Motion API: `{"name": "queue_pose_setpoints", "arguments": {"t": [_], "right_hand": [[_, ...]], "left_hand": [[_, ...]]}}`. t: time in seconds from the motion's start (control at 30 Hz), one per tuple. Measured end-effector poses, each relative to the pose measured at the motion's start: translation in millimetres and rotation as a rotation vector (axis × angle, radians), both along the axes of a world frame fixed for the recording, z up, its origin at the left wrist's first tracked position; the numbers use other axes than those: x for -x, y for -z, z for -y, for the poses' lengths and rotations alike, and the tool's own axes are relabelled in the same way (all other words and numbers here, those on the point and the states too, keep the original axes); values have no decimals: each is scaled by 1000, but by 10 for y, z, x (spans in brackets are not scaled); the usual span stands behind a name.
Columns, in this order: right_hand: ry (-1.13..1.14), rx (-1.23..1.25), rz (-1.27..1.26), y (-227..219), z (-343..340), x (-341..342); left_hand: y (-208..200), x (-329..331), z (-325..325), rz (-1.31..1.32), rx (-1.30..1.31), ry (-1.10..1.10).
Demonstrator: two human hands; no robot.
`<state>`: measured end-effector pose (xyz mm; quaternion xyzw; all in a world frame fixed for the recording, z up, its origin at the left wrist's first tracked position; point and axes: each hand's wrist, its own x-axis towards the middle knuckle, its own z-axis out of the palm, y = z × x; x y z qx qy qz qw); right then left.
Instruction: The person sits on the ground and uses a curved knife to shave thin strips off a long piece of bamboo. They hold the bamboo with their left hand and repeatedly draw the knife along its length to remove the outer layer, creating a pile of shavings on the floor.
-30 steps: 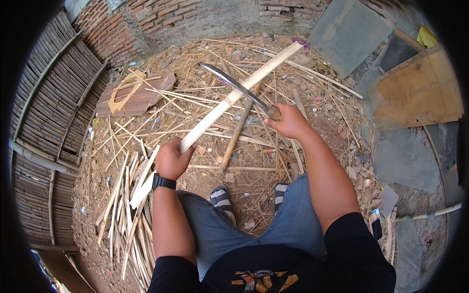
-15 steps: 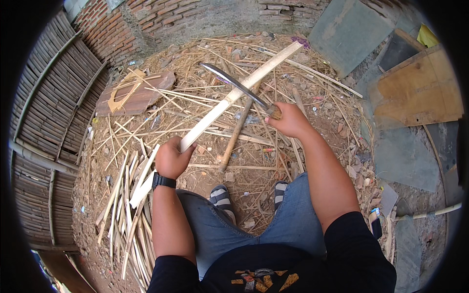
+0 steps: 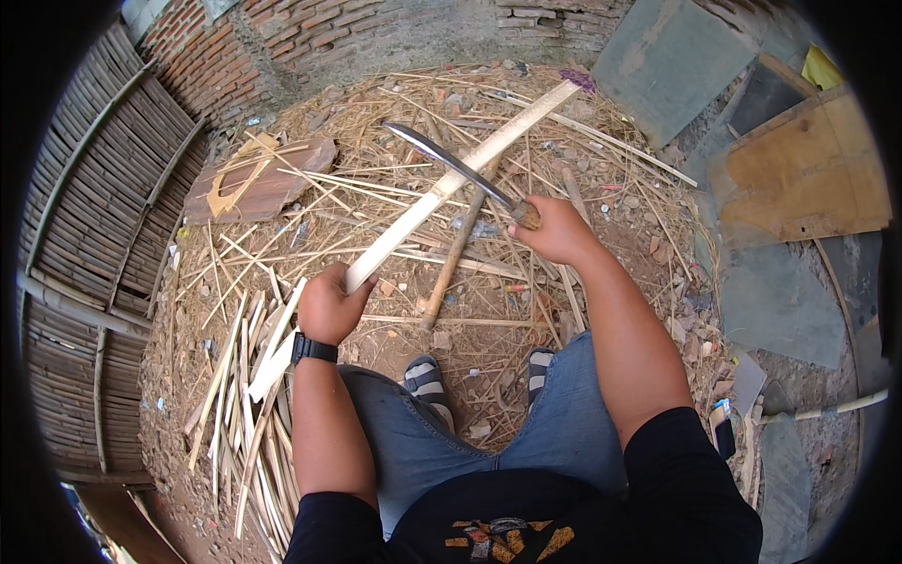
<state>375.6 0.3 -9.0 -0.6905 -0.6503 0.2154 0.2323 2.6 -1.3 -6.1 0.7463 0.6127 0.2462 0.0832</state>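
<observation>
My left hand [image 3: 331, 305] is wrapped round the lower part of a long pale bamboo slat [image 3: 423, 207], which slants up to the right, its lower end sticking out behind my wrist. In my right hand [image 3: 561, 230] is the wooden handle of a machete [image 3: 476, 180] with a long dark blade, slightly curved. The blade lies across the slat's upper half and points up to the left. Below the crossing, a round bamboo pole [image 3: 455, 260] slants over the ground; the slat and blade hide part of its top.
Split bamboo strips [image 3: 246, 404] are heaped by my left leg, with more strewn ahead. A brown board [image 3: 263, 183] lies at the far left. A bamboo wall [image 3: 94, 188] stands left, a brick wall [image 3: 376, 47] behind. Grey sheets [image 3: 672, 66] and a tan panel [image 3: 803, 174] lean at right.
The slat and machete have shifted very slightly; both hands keep their grips, and the blade still crosses the slat at about the same spot.
</observation>
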Motion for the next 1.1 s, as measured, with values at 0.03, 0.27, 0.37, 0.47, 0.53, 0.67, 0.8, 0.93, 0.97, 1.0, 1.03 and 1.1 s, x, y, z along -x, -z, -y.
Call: {"name": "queue_pose_setpoints", "arguments": {"t": [0.03,0.27,0.37,0.47,0.53,0.67,0.8,0.93,0.97,1.0,1.03,1.1], "right_hand": [[1,-1,-3,5,-1,6],[19,-52,31,95,-24,6],[18,-67,25,115,-28,-5],[13,-55,16,91,-21,4],[6,-46,13,68,-17,9],[1,-18,14,55,-19,18],[6,-45,21,89,-19,22],[1,-32,22,63,-10,24],[0,-28,22,65,-14,22],[-2,-25,21,68,-19,19],[-3,-21,20,70,-21,17],[6,-7,16,60,-18,23]], "left_hand": [[0,-1,3,-1,-6,0],[22,16,-17,-14,0,0],[15,10,-13,-21,11,-3],[-9,1,-6,-31,25,-9],[-13,8,-8,-47,26,-11],[-20,10,-7,-58,52,-13],[13,33,-22,-66,52,-14],[11,28,-21,-64,60,-16],[15,30,-24,-65,62,-17],[22,33,-28,-66,64,-19],[28,34,-31,-67,67,-20],[35,22,-23,-48,35,-14]]}}
